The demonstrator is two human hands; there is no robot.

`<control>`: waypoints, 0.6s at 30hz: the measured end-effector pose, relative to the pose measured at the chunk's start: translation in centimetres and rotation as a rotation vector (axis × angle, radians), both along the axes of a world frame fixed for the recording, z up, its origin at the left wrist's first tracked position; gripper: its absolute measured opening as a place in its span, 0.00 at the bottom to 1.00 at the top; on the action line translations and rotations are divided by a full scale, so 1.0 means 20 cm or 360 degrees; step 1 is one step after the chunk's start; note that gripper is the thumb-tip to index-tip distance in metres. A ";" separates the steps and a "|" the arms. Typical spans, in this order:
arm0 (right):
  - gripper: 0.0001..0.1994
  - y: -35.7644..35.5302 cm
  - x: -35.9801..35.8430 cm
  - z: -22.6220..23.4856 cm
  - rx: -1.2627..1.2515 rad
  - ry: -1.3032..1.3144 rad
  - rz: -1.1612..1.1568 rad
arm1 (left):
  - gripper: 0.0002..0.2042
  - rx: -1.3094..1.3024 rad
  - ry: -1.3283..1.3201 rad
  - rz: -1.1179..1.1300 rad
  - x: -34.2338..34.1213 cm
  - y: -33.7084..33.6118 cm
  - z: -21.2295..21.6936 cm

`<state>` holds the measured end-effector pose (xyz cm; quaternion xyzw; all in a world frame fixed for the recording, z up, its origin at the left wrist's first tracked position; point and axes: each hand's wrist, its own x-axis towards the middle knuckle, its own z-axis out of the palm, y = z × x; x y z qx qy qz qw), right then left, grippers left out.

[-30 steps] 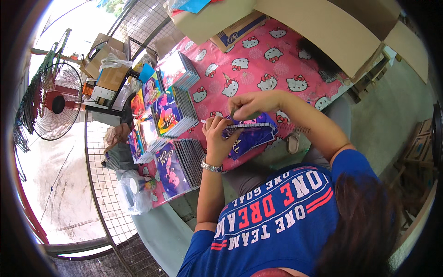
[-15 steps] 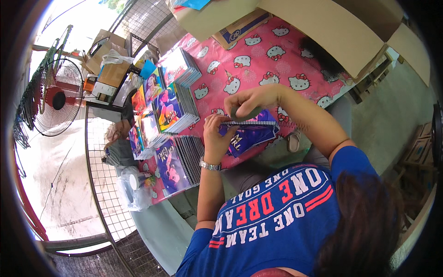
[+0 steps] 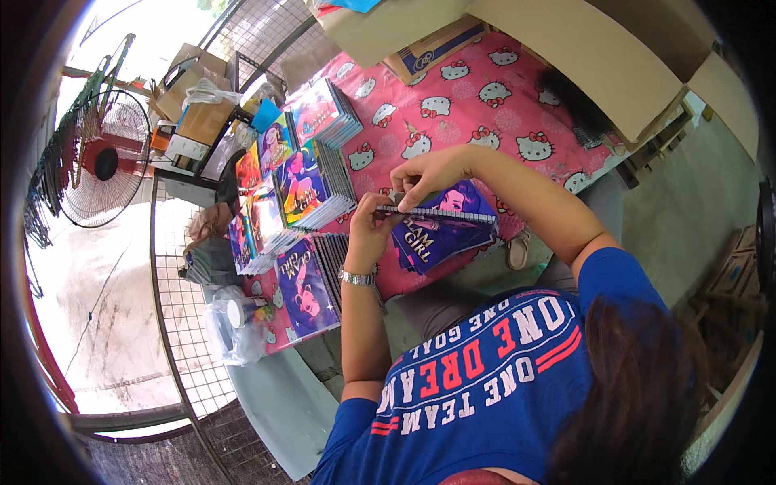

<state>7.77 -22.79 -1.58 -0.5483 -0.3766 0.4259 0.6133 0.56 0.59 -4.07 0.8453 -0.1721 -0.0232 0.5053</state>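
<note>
A purple spiral notebook (image 3: 457,196) stands at the near edge of the table, its coil-bound spine up and its covers spread to both sides. My left hand (image 3: 372,226) is closed on the left end of that spine. Bent over the same end, my right hand (image 3: 428,176) has thumb and fingers pinched together beside the left fingertips. A small dark grey piece (image 3: 397,197) shows between the two hands; its kind is unclear. To the left, a stack of purple spiral notebooks (image 3: 303,291) lies beside other stacks of colourful notebooks (image 3: 303,190).
Pink cartoon-cat cloth (image 3: 436,105) covers the table. Large cardboard boxes (image 3: 582,56) stand at the far right. A clear plastic bag (image 3: 234,331) sits by the left corner, near a grey bench (image 3: 283,420). Beyond are a wire-mesh fence (image 3: 190,315) and a fan (image 3: 105,162).
My right hand has shifted slightly left and up, its fingers now at the spine's left end. The loose coil stretching past the notebook's right end no longer shows. The view has shifted slightly.
</note>
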 end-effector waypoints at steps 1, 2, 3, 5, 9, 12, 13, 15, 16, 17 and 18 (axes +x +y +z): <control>0.16 0.01 -0.01 0.01 0.0167 0.0171 0.0008 | 0.14 -0.0116 0.0083 0.0006 -0.01 0.00 -0.01; 0.16 0.01 -0.02 0.02 0.0334 0.0342 0.0017 | 0.13 -0.0231 0.0166 0.0012 -0.01 -0.01 -0.01; 0.17 -0.01 -0.05 0.02 0.0618 0.0524 0.0030 | 0.13 -0.0278 0.0214 0.0015 0.01 -0.01 -0.02; 0.17 -0.01 -0.01 0.02 0.0038 -0.0020 -0.0038 | 0.13 -0.0351 0.0333 0.0020 0.01 -0.04 0.02; 0.18 0.01 0.01 0.00 0.0096 -0.0007 -0.0038 | 0.12 -0.0406 0.0336 0.0088 0.00 -0.04 0.01; 0.20 -0.02 0.04 -0.08 -0.0300 -0.0260 -0.0225 | 0.11 -0.0486 0.0335 0.0113 -0.01 -0.04 -0.01; 0.20 -0.06 0.08 -0.12 -0.0576 -0.0490 -0.0361 | 0.10 -0.0519 0.0326 0.0133 -0.01 -0.04 -0.01; 0.21 -0.21 0.24 -0.37 -0.0874 -0.0525 -0.0864 | 0.09 -0.0543 0.0286 0.0177 -0.01 -0.06 -0.02; 0.21 -0.30 0.23 -0.46 -0.1037 -0.0858 -0.1096 | 0.08 -0.0533 0.0256 0.0237 -0.02 -0.05 -0.04; 0.22 -0.42 0.21 -0.55 -0.1194 -0.1194 -0.1336 | 0.08 -0.0521 0.0230 0.0285 -0.03 -0.04 -0.05; 0.24 -0.52 0.17 -0.65 -0.1080 -0.1214 -0.1353 | 0.08 -0.0571 0.0228 0.0349 -0.05 -0.06 -0.05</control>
